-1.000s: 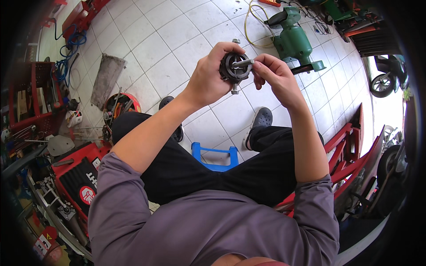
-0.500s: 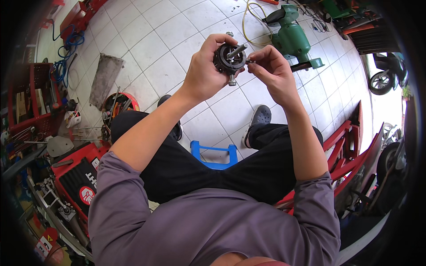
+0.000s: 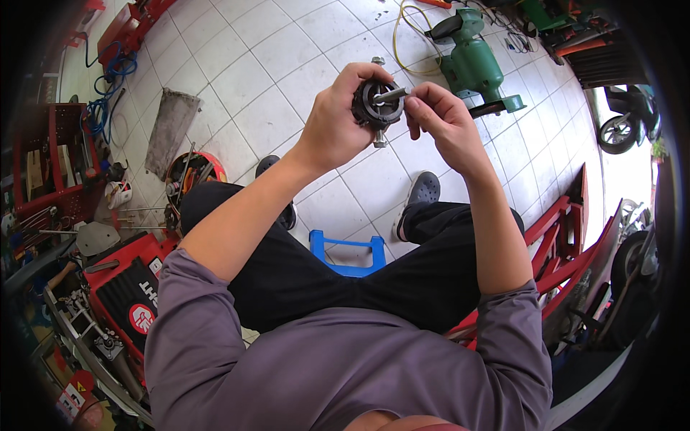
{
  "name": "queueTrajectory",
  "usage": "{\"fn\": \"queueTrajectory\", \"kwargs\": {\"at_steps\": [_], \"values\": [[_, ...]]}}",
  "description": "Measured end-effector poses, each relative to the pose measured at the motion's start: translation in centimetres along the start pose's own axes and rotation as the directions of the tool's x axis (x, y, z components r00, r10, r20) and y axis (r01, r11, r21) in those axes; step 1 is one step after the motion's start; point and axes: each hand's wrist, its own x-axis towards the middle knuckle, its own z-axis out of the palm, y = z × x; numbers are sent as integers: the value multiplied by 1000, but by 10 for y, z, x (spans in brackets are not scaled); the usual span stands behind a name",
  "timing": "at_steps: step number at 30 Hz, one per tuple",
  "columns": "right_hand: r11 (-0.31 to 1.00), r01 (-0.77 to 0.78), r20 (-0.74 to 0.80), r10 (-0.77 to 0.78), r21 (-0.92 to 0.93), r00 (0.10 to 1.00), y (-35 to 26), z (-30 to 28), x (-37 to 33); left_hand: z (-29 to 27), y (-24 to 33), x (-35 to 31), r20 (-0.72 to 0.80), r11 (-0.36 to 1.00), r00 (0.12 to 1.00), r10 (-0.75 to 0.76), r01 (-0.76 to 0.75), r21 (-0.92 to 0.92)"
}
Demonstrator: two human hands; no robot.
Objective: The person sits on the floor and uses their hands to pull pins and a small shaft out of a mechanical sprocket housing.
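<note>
My left hand [image 3: 333,123] is wrapped round a dark, ring-shaped metal part [image 3: 361,108], held up over the floor. A silvery rod [image 3: 391,95] sticks out of the middle of the ring, tilted to the right. One bolt [image 3: 380,139] juts from the near side and another bolt end [image 3: 378,62] shows at the far side. My right hand [image 3: 447,121] is closed in a pinch beside the ring, its thumb and forefinger right by the rod's tip. Whatever those fingertips hold, if anything, is hidden.
Beyond my right hand a green bench grinder [image 3: 477,66] stands on the tiled floor. A blue stool [image 3: 348,271] shows between my legs. To the left lie a grey flat sheet [image 3: 171,129], a red tub of tools [image 3: 208,164] and a red case [image 3: 118,287].
The ring part has turned and shifted slightly right and nearer, so its rod points more to the right. The small fastener formerly visible at my right fingertips is now out of sight.
</note>
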Motion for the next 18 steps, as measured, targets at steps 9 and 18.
{"fn": "queueTrajectory", "kwargs": {"at_steps": [9, 18], "values": [[992, -128, 21, 128, 22, 992, -3, -6, -1, 1, 6, 0, 3, 996, 999, 47, -47, 73], [999, -16, -96, 20, 48, 995, -9, 8, -4, 2, -2, 0, -23, 992, 996, 90, -88, 85]]}}
